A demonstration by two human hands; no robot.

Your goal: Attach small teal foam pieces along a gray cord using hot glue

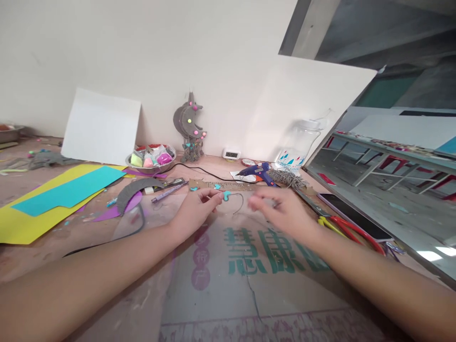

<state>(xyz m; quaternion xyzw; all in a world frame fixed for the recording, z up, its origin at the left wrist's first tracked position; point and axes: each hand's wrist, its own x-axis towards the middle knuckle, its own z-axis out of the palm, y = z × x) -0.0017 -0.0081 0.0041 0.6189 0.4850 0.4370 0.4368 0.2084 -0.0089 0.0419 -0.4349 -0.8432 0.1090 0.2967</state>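
Note:
My left hand pinches a small teal foam cut-out between thumb and fingertips. A thin grey string curves out from the cut-out to the right, its end hanging free. Just right of that string is my right hand, its fingers curled and smeared by motion, so whether anything sits in them is unclear. Two more teal cut-outs lie behind my left hand. Under both hands spreads a clear plastic sheet with printed characters; another length of string lies on it.
A blue glue gun, grey yarn, scissors and a phone are at right. A decorated grey moon stands against the wall, beside a bowl of coloured clay. Yellow and teal foam sheets lie left.

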